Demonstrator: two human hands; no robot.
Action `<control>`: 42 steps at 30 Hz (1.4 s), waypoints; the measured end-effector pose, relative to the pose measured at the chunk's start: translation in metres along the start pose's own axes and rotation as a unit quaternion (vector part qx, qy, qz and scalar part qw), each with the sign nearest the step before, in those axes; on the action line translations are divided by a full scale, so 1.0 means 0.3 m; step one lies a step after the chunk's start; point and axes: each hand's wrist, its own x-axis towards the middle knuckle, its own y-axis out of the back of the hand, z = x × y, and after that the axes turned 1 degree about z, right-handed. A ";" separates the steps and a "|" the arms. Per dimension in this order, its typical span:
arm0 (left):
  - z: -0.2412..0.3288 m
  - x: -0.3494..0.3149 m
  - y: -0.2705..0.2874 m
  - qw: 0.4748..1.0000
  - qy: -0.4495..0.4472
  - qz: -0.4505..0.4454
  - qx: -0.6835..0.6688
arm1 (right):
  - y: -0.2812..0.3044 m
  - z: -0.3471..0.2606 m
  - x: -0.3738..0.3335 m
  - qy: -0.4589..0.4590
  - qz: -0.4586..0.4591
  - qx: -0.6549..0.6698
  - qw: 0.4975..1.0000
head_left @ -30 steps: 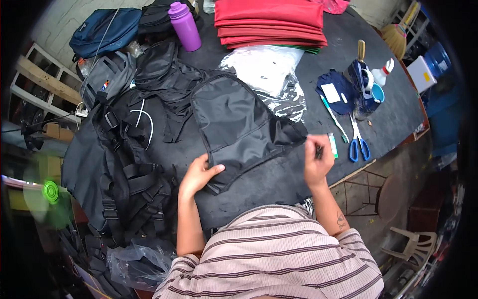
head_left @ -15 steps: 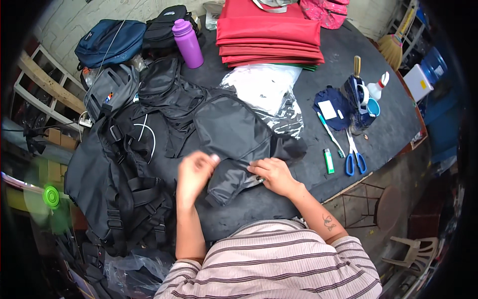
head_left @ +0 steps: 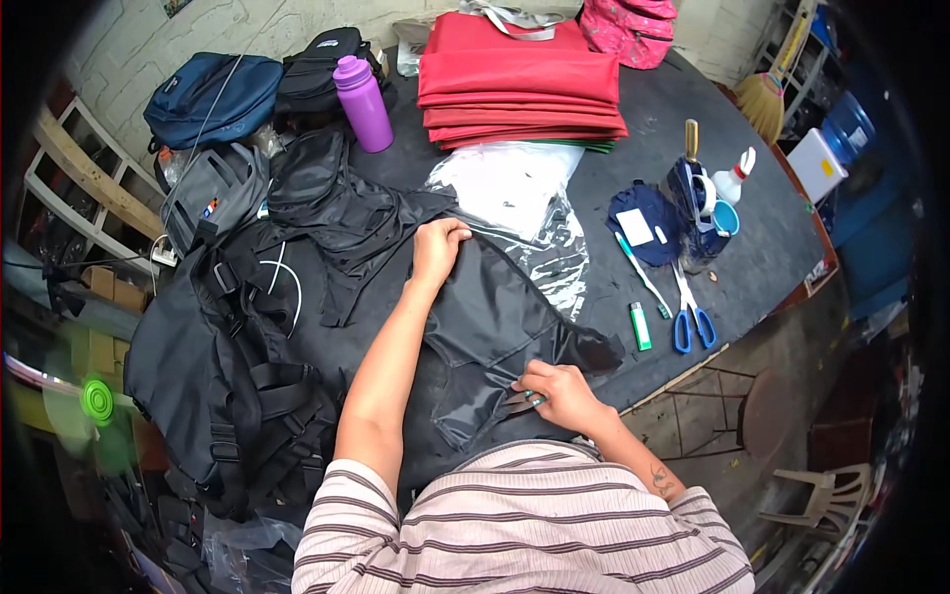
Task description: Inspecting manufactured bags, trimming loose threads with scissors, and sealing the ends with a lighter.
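Note:
A black fabric bag piece (head_left: 490, 307) lies spread on the table in front of me, with a narrower flap toward my body. At its far left edge my left hand (head_left: 438, 252) is closed, fingertips pinching the fabric. Over the near part, my right hand (head_left: 562, 394) curls round small thread snips (head_left: 522, 400); their pointed metal blades and a bit of teal show below the fingers. Whether the blades touch the fabric, I cannot tell.
Black straps and a backpack (head_left: 198, 366) lie at left. Behind are a purple bottle (head_left: 362, 107), folded red fabric (head_left: 520, 84) and a clear plastic bag (head_left: 515, 188). Blue-handled scissors (head_left: 693, 322), a green lighter (head_left: 640, 327) and a toothbrush (head_left: 643, 275) lie at right.
My left hand has moved away from my body to the far edge of the black piece. My right hand has come nearer to me, and the piece has shifted toward me.

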 end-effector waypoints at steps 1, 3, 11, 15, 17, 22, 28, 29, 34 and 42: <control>-0.007 0.004 -0.019 0.999 0.009 0.013 -0.030 | -0.001 0.003 -0.006 -0.011 0.004 0.007 1.000; -0.091 0.043 0.008 0.927 0.150 0.075 -0.334 | -0.005 -0.003 -0.003 -0.010 0.004 0.016 1.000; -0.011 0.018 0.095 0.997 0.047 0.069 -0.005 | 0.073 0.004 0.030 -0.064 -0.085 0.102 0.989; 0.025 -0.008 0.172 0.986 0.164 -0.018 -0.023 | 0.196 0.082 0.065 -0.089 -0.216 0.243 0.941; 0.047 -0.040 0.163 0.985 0.170 -0.009 -0.037 | 0.200 0.107 0.095 -0.127 -0.129 0.262 0.948; -0.064 -0.067 0.066 0.952 0.206 -0.057 -0.219 | 0.092 0.047 0.333 -0.131 0.148 0.182 0.963; -0.063 -0.082 0.049 0.879 0.285 -0.065 -0.377 | -0.055 0.119 0.493 -0.114 0.262 -0.085 0.955; -0.062 -0.082 0.047 0.873 0.294 -0.065 -0.384 | -0.068 0.134 0.501 -0.103 0.256 -0.117 0.954; -0.073 -0.089 0.045 0.875 0.288 -0.039 -0.388 | -0.082 0.159 0.495 -0.074 0.260 -0.132 0.954; -0.031 -0.089 0.061 0.884 0.279 -0.055 -0.370 | -0.091 0.176 0.500 -0.074 0.261 -0.157 0.950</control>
